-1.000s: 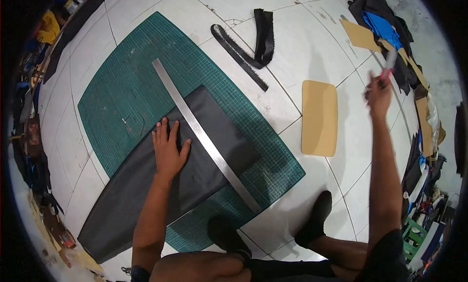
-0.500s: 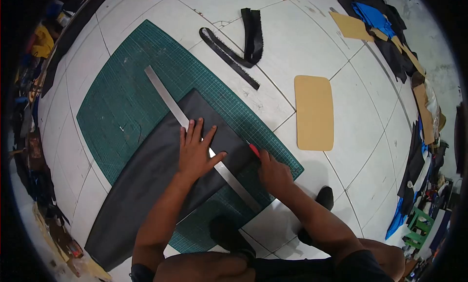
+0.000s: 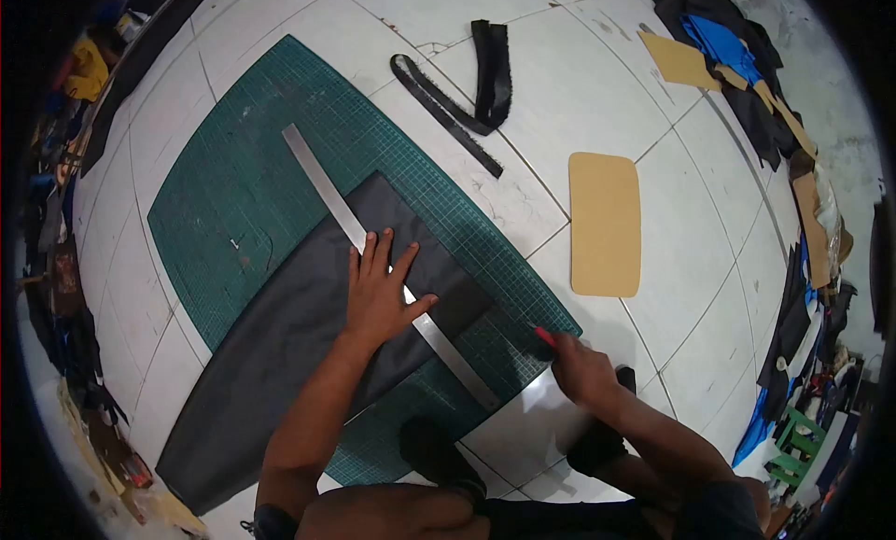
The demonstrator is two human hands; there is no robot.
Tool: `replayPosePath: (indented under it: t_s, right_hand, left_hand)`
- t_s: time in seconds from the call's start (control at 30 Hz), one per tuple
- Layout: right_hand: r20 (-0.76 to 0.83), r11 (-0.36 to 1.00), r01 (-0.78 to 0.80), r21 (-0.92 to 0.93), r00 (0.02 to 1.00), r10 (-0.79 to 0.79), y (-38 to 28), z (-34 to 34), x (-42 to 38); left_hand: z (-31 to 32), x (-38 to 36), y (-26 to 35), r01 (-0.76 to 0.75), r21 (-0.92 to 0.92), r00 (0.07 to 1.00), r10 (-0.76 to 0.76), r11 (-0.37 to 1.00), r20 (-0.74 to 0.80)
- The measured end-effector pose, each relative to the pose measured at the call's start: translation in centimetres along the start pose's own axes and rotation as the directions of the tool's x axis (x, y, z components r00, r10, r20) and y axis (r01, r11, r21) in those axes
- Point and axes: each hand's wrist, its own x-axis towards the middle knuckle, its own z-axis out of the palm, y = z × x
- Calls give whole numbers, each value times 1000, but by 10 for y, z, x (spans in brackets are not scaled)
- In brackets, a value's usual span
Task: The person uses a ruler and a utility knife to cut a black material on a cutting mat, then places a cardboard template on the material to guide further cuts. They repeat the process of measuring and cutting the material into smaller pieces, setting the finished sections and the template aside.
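My left hand [image 3: 380,299] lies flat with fingers spread, pressing a steel ruler [image 3: 320,178] down on a dark grey sheet of fabric [image 3: 271,363]. The ruler runs diagonally across the sheet, both its ends beyond the cloth. Under them is a green cutting mat [image 3: 229,157] with grid lines. My right hand [image 3: 582,370] is closed around a red cutter knife [image 3: 544,336], near the mat's right corner and apart from the fabric. Its thin tip points up and left; most of the handle is hidden in my fingers.
A tan rounded-corner board [image 3: 605,224] lies on the white tiles right of the mat. Beyond the mat is a folded black strip [image 3: 492,78]. Scraps and blue cloth [image 3: 719,45] line the right wall, near a green stool [image 3: 796,444]. Clutter fills the left edge.
My right hand has moved right and toward me with the cutter knife, away from the fabric's edge. My left hand stays on the ruler. The view has shifted slightly.
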Motion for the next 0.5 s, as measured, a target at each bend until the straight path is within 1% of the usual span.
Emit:
replayPosePath:
  t_s: [0.07, 0.13, 0.2, 0.23, 0.27, 0.33, 0.37, 0.4, 0.43, 0.47, 0.5]
  right_hand:
    - [-144, 985, 85, 150, 988, -63, -3, -22, 7]
    - [-201, 908, 66, 414, 979, 20, -9, -35, 48]
    - [-217, 836, 153, 526, 975, -41, -24, -46, 103]
    - [-190, 689, 183, 702, 980, -67, -32, -43, 134]
    - [-164, 505, 193, 841, 981, -101, -43, -42, 160]
    - [30, 255, -14, 967, 998, -61, -74, -67, 190]
    - [-206, 516, 246, 821, 969, -134, -46, -54, 223]
    - [-220, 565, 170, 807, 975, 22, -22, -59, 241]
    - [-230, 592, 82, 802, 957, 178, 0, -65, 258]
    - [-697, 827, 233, 511, 676, 240, 22, -74, 259]
    - [-845, 943, 160, 290, 505, 174, 53, -95, 253]
  left_hand:
    - [2, -1, -2, 1, 2, 1000, -1, 1000, 16]
    - [2, -3, -3, -8, -11, 1000, 9, 1000, 12]
    - [-2, 0, -2, -9, -13, 1000, 9, 1000, 15]
    - [-5, 0, 0, 2, -12, 999, -2, 1000, 32]
    - [-7, -1, 0, 16, -12, 999, -15, 1000, 50]
    - [-7, -1, -6, -3, -49, 999, 5, 999, 38]
    - [-6, -2, -9, -12, -70, 999, 15, 997, 34]
    - [-5, -3, -9, -21, -90, 999, 23, 996, 27]
    - [-7, -3, -11, -30, -109, 999, 32, 994, 22]
    - [-8, -3, -14, -38, -126, 999, 40, 991, 13]
    - [-11, -3, -17, -42, -176, 999, 41, 983, -7]
